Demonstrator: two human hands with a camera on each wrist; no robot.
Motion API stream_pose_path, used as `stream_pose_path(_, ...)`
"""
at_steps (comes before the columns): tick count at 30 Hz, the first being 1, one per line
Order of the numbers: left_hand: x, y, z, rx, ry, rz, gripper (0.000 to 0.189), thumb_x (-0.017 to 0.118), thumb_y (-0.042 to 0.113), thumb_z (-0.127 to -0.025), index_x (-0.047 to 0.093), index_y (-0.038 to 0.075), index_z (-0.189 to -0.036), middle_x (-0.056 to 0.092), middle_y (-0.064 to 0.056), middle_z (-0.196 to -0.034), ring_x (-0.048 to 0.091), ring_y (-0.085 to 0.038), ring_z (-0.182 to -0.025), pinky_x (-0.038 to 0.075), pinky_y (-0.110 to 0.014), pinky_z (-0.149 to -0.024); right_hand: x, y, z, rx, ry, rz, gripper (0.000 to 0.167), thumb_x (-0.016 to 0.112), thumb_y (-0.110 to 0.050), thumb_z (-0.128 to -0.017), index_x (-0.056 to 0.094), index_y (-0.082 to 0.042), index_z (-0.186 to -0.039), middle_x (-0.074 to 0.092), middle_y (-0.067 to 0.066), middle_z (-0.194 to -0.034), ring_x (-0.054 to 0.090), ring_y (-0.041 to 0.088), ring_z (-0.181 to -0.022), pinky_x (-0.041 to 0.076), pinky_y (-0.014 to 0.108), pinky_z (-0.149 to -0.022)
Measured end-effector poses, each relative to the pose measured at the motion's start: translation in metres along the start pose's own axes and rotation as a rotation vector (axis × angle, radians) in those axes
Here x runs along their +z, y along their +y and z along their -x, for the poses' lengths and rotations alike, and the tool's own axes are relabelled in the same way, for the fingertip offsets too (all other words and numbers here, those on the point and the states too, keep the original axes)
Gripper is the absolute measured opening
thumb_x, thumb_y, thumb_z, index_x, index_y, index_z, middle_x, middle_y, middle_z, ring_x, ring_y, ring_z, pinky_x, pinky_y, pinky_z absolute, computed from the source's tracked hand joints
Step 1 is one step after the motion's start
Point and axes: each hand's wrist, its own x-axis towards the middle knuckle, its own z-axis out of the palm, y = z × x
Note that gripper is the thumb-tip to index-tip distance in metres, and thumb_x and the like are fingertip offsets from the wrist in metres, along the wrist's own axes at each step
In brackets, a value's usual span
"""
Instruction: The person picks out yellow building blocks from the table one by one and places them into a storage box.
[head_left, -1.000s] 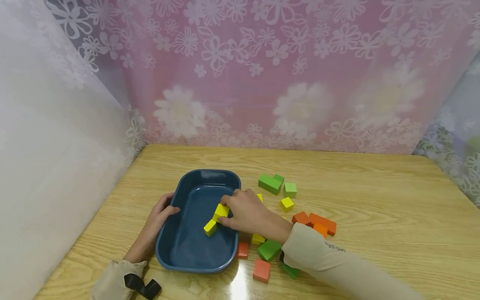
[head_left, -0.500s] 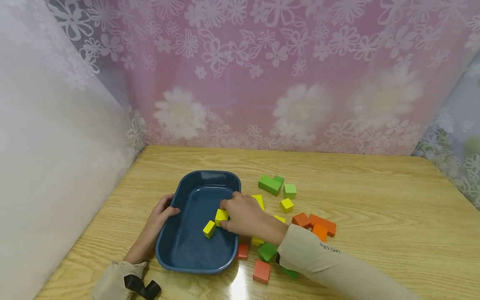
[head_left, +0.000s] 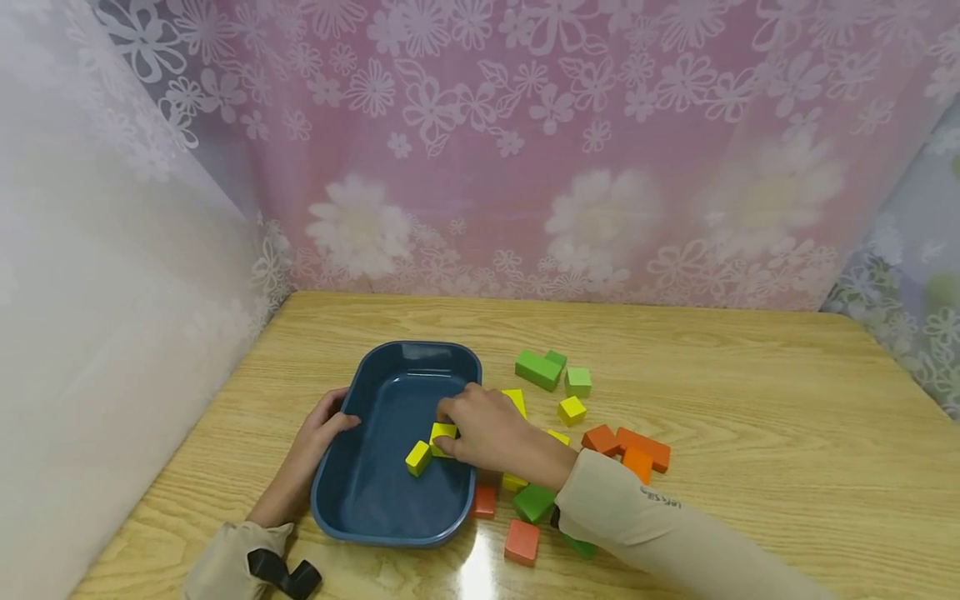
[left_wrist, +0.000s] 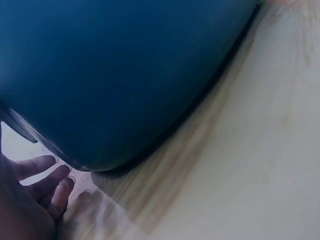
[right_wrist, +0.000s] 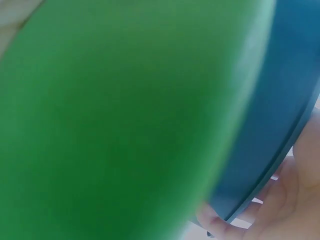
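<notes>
My left hand (head_left: 322, 437) holds the left side of a dark blue plastic tub (head_left: 352, 500), thumb over the rim. The left wrist view shows its other fingers (left_wrist: 59, 194) curled beside the tub's outer wall (left_wrist: 125, 75). Reaching over the right rim, my right hand (head_left: 491, 433) pinches a yellow block (head_left: 442, 433) low inside the tub, the thumb across its near face. A smaller yellow block (head_left: 418, 458) lies right beside it on the tub floor. In the right wrist view, a green block (right_wrist: 110, 110) fills much of the picture, with the right hand (right_wrist: 275, 210) beyond.
Right of the tub are green blocks (head_left: 537, 369), a light green cube (head_left: 578, 382), a yellow cube (head_left: 572, 410), orange blocks (head_left: 643, 448) and red blocks (head_left: 522, 542). The right forearm covers part of the pile. A pink floral curtain (head_left: 480, 167) hangs behind the wooden table (head_left: 787, 400).
My right hand has drawn slightly right and down with the yellow block, and its thumb has shifted across the block. The smaller yellow block has moved a little. My left hand has stayed put.
</notes>
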Motion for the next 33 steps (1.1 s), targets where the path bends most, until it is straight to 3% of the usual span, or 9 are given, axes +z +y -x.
stream_pose_path(13, 0.001, -0.001, 0.001, -0.006, -0.004, 0.013, 0.047, 0.048, 0.013, -0.092, 0.044, 0.003, -0.138, 0.047, -0.015, -0.134, 0.048, -0.015, -0.108, 0.041, -0.022, -0.088, 0.000, 0.001, 0.004, -0.041, 0.030, 0.021, 0.023, 0.068, -0.031, -0.088, 0.072, -0.012, -0.102, 0.071, 0.001, -0.094, 0.056, 0.018, -0.083, 0.046, 0.026, -0.062)
stream_pose_path(20, 0.000, -0.001, 0.000, 0.003, 0.021, -0.014, 0.047, 0.050, 0.013, -0.091, 0.046, 0.003, -0.137, 0.049, -0.016, -0.131, 0.049, -0.014, -0.106, 0.042, -0.022, -0.087, -0.017, 0.009, 0.007, -0.056, 0.162, 0.010, 0.018, 0.069, -0.026, -0.089, 0.070, -0.013, -0.100, 0.064, 0.003, -0.104, 0.054, 0.022, -0.100, 0.050, 0.031, -0.076)
stream_pose_path(26, 0.001, 0.001, 0.000, 0.009, 0.020, -0.005, 0.048, 0.050, 0.012, -0.090, 0.045, 0.001, -0.137, 0.050, -0.017, -0.129, 0.051, -0.011, -0.102, 0.043, -0.023, -0.085, -0.027, 0.037, 0.018, 0.018, 0.295, -0.080, 0.016, 0.064, -0.027, -0.093, 0.069, -0.012, -0.098, 0.060, 0.006, -0.106, 0.052, 0.026, -0.100, 0.050, 0.033, -0.071)
stream_pose_path(33, 0.001, 0.002, 0.000, -0.003, 0.015, -0.006, 0.048, 0.048, 0.012, -0.091, 0.044, 0.002, -0.138, 0.047, -0.016, -0.133, 0.049, -0.012, -0.105, 0.042, -0.022, -0.086, -0.037, 0.070, 0.036, 0.205, 0.119, -0.007, 0.022, 0.066, -0.027, -0.091, 0.069, -0.009, -0.103, 0.059, 0.008, -0.098, 0.055, 0.020, -0.079, 0.049, 0.032, -0.060)
